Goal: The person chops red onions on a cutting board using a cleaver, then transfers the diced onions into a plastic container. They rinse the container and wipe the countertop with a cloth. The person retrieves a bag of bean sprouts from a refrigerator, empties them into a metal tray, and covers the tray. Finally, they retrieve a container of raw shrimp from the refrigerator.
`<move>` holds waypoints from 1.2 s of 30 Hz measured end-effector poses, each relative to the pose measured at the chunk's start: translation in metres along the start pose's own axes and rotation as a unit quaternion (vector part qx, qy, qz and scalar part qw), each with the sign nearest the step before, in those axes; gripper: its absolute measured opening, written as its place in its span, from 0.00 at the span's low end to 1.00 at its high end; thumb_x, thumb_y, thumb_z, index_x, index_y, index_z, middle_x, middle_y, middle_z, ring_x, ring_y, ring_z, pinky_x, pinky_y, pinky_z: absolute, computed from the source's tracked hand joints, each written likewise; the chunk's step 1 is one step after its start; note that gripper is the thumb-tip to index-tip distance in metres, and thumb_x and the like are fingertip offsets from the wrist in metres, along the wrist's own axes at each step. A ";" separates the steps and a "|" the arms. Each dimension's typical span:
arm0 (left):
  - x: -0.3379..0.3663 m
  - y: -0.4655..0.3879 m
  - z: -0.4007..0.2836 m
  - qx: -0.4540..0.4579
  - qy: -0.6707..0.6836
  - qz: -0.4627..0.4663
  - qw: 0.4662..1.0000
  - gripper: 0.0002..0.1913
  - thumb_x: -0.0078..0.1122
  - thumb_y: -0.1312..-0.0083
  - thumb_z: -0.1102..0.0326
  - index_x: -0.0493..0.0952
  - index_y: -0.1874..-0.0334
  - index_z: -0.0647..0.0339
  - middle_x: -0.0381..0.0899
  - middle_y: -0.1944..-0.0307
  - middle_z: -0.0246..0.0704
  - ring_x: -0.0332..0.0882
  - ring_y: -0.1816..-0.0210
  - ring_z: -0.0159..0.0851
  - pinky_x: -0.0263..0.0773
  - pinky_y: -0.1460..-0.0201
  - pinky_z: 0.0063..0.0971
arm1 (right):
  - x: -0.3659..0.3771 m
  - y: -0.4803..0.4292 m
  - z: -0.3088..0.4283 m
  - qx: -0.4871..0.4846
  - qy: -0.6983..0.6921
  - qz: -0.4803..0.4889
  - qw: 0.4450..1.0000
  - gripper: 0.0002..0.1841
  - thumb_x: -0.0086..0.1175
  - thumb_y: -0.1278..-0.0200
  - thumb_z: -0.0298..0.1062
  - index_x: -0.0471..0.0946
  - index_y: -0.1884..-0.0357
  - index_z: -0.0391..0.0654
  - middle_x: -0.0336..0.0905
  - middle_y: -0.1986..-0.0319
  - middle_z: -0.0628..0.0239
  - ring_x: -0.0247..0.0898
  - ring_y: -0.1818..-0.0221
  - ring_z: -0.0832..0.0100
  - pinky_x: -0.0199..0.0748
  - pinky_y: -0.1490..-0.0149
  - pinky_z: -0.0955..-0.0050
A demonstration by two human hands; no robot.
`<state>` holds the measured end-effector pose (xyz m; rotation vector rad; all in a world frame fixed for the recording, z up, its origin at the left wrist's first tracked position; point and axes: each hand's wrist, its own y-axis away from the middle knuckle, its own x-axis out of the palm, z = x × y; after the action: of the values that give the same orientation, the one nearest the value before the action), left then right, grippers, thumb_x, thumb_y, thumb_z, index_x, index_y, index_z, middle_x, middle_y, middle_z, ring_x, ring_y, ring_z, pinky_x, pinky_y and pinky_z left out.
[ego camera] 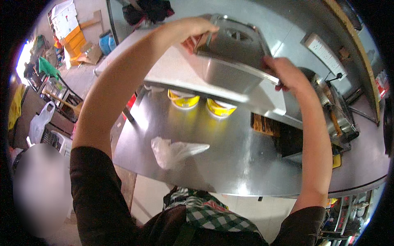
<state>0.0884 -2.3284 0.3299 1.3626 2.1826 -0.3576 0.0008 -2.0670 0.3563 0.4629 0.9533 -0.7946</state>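
Both hands hold up a rectangular stainless steel pan (235,73) above a raised white-topped shelf (172,66). My left hand (201,29) grips its left end, and my right hand (284,73) its right end. Something reddish-brown, too blurred to name, is by the left fingers. Beneath the shelf, two yellow-and-white tubs (184,101) stand on the steel worktop (215,163). A crumpled translucent plastic bag (172,152) lies on the worktop nearer to me.
A white power strip (326,55) with a black plug is on the back wall at the right. Metal cookware (341,120) stands to the right of my right forearm. A dark box-like thing (289,138) sits under the shelf's right part. Crates and bags fill the far left.
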 end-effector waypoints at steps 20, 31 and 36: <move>0.224 0.238 0.322 -0.027 -0.360 0.029 0.932 0.39 0.70 0.53 0.53 0.62 0.35 0.26 0.33 0.27 0.40 0.33 0.29 0.60 0.45 0.38 0.68 | 0.259 0.260 -0.205 0.058 -0.118 0.243 0.961 0.11 0.53 0.39 0.34 0.73 0.58 0.40 0.78 0.76 0.57 0.77 0.73 0.64 0.74 0.67 0.66; 0.282 0.090 0.359 -0.037 -0.395 -0.149 0.906 0.26 0.44 0.34 0.49 0.58 0.32 0.34 0.41 0.27 0.35 0.29 0.27 0.55 0.26 0.32 0.63 | 0.326 0.278 -0.191 0.086 -0.084 0.347 0.930 0.13 0.50 0.39 0.39 0.74 0.59 0.39 0.79 0.67 0.49 0.76 0.62 0.50 0.73 0.57 0.59; 0.236 0.121 0.420 -0.311 -0.363 -0.326 0.816 0.29 0.35 0.31 0.47 0.51 0.29 0.43 0.35 0.26 0.41 0.24 0.28 0.60 0.23 0.36 0.69 | 0.346 0.295 -0.225 0.113 -0.052 0.327 0.937 0.13 0.46 0.37 0.39 0.73 0.62 0.40 0.77 0.66 0.46 0.73 0.61 0.45 0.71 0.57 0.54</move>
<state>0.2404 -2.3014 -0.1419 0.0375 1.7627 -0.2916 0.2240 -1.8654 -0.0523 0.8734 0.5502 -0.3127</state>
